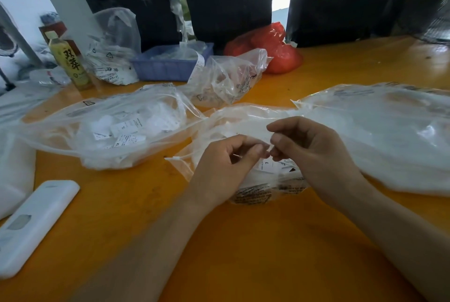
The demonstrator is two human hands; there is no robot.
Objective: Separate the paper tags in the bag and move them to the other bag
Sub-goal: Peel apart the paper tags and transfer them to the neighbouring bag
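Observation:
My left hand (226, 165) and my right hand (314, 150) meet fingertip to fingertip over a clear plastic bag (253, 119) at the table's middle. Both pinch a small white paper tag (267, 148) between thumbs and fingers. Under my hands, more white tags (270, 166) lie in that bag, one marked L. To the left, a second clear bag (107, 126) lies open toward the middle and holds a heap of loose white tags (126, 129).
On the orange table (243, 241), a white remote (31, 223) lies front left and a large clear bag (379, 136) at right. Behind stand a tea bottle (69, 63), a blue basket (170, 63), a crumpled clear bag (229, 77) and a red bag (272, 48).

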